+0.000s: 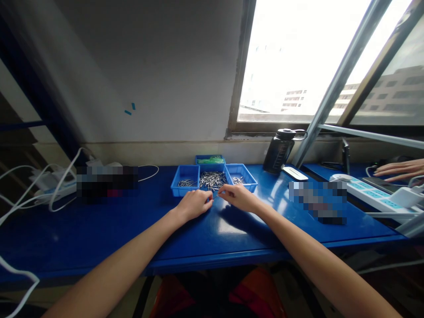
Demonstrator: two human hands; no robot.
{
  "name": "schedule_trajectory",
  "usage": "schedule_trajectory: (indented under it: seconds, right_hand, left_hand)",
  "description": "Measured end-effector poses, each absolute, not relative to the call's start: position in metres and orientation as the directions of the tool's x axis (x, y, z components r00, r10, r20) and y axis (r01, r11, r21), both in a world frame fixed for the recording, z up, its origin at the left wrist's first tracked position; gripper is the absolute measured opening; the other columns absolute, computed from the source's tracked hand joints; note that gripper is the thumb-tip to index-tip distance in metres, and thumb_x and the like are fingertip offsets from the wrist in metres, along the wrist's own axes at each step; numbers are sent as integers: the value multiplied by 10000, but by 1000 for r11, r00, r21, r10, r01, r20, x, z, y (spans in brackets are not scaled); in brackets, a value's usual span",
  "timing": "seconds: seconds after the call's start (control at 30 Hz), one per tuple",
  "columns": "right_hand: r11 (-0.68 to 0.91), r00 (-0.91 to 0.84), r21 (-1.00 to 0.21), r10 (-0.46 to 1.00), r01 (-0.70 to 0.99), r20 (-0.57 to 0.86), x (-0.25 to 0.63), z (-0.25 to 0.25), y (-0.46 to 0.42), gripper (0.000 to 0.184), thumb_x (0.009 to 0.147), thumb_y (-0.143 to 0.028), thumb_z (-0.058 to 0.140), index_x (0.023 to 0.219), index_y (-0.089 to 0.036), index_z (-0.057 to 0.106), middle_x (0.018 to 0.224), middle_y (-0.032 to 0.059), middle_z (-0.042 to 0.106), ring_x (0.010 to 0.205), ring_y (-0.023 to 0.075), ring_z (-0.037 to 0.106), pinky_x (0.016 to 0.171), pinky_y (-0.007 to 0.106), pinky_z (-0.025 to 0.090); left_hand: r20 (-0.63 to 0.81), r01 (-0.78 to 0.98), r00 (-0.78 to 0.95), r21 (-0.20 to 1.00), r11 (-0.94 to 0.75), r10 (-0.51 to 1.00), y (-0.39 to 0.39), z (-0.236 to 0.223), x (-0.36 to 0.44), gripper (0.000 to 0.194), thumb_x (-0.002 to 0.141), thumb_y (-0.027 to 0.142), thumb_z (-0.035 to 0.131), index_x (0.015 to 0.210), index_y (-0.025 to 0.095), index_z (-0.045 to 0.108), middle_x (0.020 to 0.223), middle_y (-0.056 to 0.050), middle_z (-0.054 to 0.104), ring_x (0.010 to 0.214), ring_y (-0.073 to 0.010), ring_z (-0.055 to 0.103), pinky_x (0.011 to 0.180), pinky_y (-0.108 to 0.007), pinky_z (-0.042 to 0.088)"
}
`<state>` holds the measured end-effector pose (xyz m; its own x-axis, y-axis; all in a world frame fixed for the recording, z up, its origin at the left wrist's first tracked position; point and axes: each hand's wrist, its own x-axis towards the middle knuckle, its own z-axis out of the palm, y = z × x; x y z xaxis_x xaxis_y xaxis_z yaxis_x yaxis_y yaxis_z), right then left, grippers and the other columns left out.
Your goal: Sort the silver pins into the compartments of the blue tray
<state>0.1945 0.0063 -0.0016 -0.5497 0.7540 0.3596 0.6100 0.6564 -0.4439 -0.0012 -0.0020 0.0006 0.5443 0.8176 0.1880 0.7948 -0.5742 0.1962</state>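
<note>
My left hand rests low over the blue table, thumb and fingers drawn together in a pinch. Close to its right, my right hand is pinched too, its fingertips almost meeting those of the left. Anything between the fingertips is too small to make out. Just beyond both hands lies a heap of small slim metal pins. A left blue bin and a right blue bin flank the heap, each with a smaller number of similar pins. Behind stands another blue bin with green material in it.
A black water bottle stands by the window, near a white flat object. Power strips and white cables lie at both sides. Another person's hand is at the far right.
</note>
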Motion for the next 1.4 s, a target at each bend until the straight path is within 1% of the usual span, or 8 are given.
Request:
schedule_trajectory:
  seconds: [0.17,0.37,0.53,0.7,0.83,1.0,1.23,1.4]
  right_hand:
    - [603,-521,-410,798,684,304,199,-5,12,176,813,-274,477,871,-174,609,536,-28,531,474,73,448,494,184,300]
    - [592,-543,-394,805,703,240,200,-9,14,171,807,-273,484,859,-181,618,553,-20,547,492,80,455,497,189,293]
    - [615,-585,-387,784,687,210,199,-10,13,172,803,-276,484,864,-185,616,550,-19,542,490,84,450,500,197,299]
    - [627,-604,-405,771,666,201,198,-10,11,174,799,-264,483,891,-185,608,567,-16,548,503,87,457,504,199,302]
    - [620,-599,-408,776,670,196,198,-9,11,161,792,-255,490,874,-180,608,556,-20,542,492,83,453,497,196,298]
    - [619,-572,-400,783,675,246,201,-4,12,143,795,-246,490,843,-174,604,564,-20,556,503,81,475,506,190,308]
    - [617,-505,-362,784,699,360,202,1,11,150,807,-264,471,830,-179,592,532,-39,538,480,70,455,498,179,299]
    - [493,-309,-338,826,801,471,210,7,14,197,816,-315,442,842,-189,591,534,-36,545,473,76,458,506,184,308]
  left_hand:
    - [205,795,539,199,-574,817,-1,1,-2,223,808,366,424,841,218,588,728,-25,632,666,-171,579,592,-239,386]
    - [217,809,515,198,-554,830,-2,3,-2,225,811,361,428,843,201,582,719,-24,620,686,-167,578,615,-237,393]
    - [309,730,581,211,-650,753,-5,6,0,215,833,329,402,849,198,572,757,-11,613,702,-140,568,616,-217,384]
    - [344,659,666,143,-738,661,-7,6,1,207,841,296,395,886,209,577,825,-8,610,720,-123,562,643,-205,383]
    - [356,664,666,117,-739,655,-7,6,0,201,840,296,395,878,214,575,811,-2,605,707,-121,560,629,-205,379]
    - [361,734,585,145,-664,726,-5,6,-1,218,842,316,378,867,207,564,788,-9,617,715,-140,569,609,-216,373]
    - [216,824,526,110,-556,823,0,0,-4,256,829,367,376,897,223,578,757,-33,632,700,-183,586,603,-246,385]
    - [184,831,521,115,-544,834,1,-2,-5,273,828,394,376,903,231,582,775,-38,642,715,-192,594,605,-252,396]
